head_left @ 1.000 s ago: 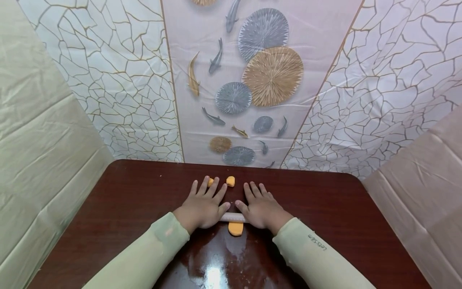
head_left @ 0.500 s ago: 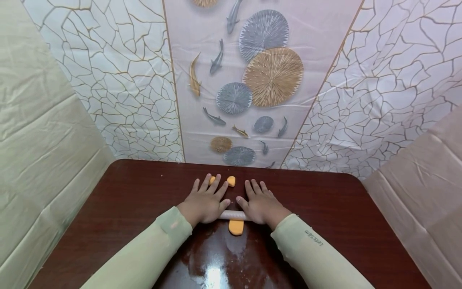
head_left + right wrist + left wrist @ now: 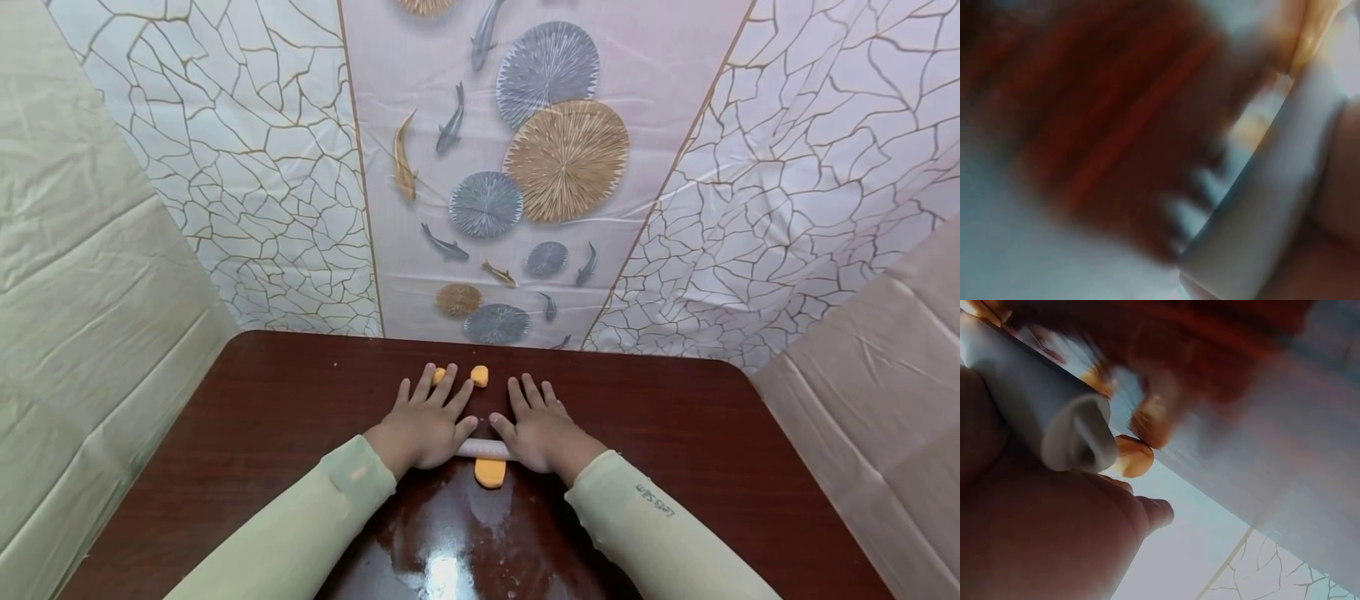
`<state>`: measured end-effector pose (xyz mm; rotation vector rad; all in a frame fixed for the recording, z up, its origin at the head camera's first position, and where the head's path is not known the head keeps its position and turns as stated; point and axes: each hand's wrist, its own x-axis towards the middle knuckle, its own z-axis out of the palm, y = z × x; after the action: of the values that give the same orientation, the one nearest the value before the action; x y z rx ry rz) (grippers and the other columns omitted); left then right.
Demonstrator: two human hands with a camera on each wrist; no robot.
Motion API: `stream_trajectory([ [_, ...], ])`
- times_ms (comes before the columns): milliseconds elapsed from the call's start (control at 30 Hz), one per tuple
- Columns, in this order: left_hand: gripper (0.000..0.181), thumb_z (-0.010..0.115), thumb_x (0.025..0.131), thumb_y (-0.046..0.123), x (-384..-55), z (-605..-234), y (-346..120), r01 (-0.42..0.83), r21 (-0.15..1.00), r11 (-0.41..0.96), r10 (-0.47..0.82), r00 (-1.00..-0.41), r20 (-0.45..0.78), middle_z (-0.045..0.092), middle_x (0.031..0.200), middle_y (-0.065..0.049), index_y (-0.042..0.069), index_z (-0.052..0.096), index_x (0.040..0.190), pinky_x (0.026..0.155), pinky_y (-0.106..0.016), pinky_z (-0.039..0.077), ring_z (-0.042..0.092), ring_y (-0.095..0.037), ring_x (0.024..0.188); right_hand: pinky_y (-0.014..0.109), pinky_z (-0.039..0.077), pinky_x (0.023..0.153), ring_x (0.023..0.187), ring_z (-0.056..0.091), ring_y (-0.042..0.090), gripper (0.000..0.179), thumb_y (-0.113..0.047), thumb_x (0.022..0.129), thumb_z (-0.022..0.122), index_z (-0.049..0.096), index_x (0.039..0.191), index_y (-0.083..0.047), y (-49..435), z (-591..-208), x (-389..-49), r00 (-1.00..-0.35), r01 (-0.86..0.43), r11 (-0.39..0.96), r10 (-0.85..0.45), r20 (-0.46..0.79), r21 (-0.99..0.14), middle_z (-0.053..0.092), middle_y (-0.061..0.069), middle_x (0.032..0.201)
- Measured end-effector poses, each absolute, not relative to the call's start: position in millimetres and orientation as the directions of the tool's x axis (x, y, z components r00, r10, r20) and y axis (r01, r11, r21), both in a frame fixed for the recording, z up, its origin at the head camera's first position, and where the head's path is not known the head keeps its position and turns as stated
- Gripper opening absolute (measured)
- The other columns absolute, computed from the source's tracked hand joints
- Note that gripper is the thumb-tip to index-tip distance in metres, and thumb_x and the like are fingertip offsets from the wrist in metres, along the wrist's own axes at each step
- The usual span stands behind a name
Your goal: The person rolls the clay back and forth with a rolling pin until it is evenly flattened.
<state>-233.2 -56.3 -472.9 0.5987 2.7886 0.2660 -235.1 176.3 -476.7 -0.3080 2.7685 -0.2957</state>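
A pale rolling pin [image 3: 483, 449] lies crosswise under both palms, with its middle showing between the hands in the head view. My left hand [image 3: 425, 432] rests on its left end, fingers straight and spread. On the right end lies my right hand [image 3: 546, 435], fingers also straight, its thumb pointing toward the left thumb. Beneath the pin is a flattened strip of orange dough [image 3: 490, 474]; its rounded near end sticks out toward me. The left wrist view shows the pin's hollow-looking end [image 3: 1082, 440] against the palm. In the right wrist view the pin [image 3: 1266, 187] runs along the palm.
Two small orange dough lumps sit beyond the left fingers: one lump [image 3: 479, 377] in plain sight, the other lump [image 3: 438, 377] partly behind the fingertips. The glossy dark red table [image 3: 660, 433] ends at a patterned cloth backdrop [image 3: 480, 208].
Both hands and the rolling pin shift slightly away from me, then slightly back. The near end of the orange dough strip keeps showing below the pin.
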Motion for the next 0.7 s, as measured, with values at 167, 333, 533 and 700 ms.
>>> stream_trajectory([
  [167,0.070,0.027,0.120,0.062,-230,-474,-56,0.363,0.267,0.893,0.426,-0.873,-0.238,-0.007,0.192,-0.003,0.033,0.015,0.183,0.138,-0.074,0.008,-0.012,-0.044,0.176,0.069,0.013,0.140,0.175,-0.001,0.051,0.082,-0.062,0.121,0.030,0.010,0.182,-0.012,176,-477,-231,-0.919,-0.189,0.951,-0.259,-0.298,-0.244,0.000,0.018,0.190],
  [333,0.070,0.027,0.120,0.063,-225,-473,-56,0.373,0.273,0.887,0.438,-0.867,-0.238,-0.007,0.192,-0.004,0.032,0.015,0.183,0.139,-0.074,0.008,-0.012,-0.043,0.176,0.070,0.014,0.140,0.175,0.000,0.051,0.080,-0.061,0.121,0.029,0.012,0.182,-0.013,177,-477,-227,-0.916,-0.221,0.947,-0.284,-0.284,-0.235,0.001,0.017,0.190],
  [533,0.071,0.026,0.120,0.064,-217,-473,-58,0.391,0.284,0.875,0.459,-0.857,-0.235,-0.003,0.192,-0.004,0.033,0.016,0.182,0.139,-0.073,0.007,-0.010,-0.041,0.177,0.070,0.014,0.139,0.175,0.000,0.050,0.079,-0.062,0.121,0.028,0.013,0.182,-0.014,178,-478,-219,-0.912,-0.243,0.941,-0.304,-0.275,-0.236,0.001,0.016,0.190],
  [700,0.070,0.025,0.120,0.063,-211,-476,-59,0.410,0.286,0.866,0.476,-0.852,-0.219,0.000,0.192,-0.006,0.032,0.019,0.182,0.140,-0.072,0.007,-0.008,-0.041,0.177,0.070,0.015,0.139,0.175,0.002,0.050,0.078,-0.061,0.121,0.028,0.015,0.182,-0.014,179,-477,-210,-0.911,-0.270,0.930,-0.331,-0.246,-0.251,0.004,0.016,0.190],
])
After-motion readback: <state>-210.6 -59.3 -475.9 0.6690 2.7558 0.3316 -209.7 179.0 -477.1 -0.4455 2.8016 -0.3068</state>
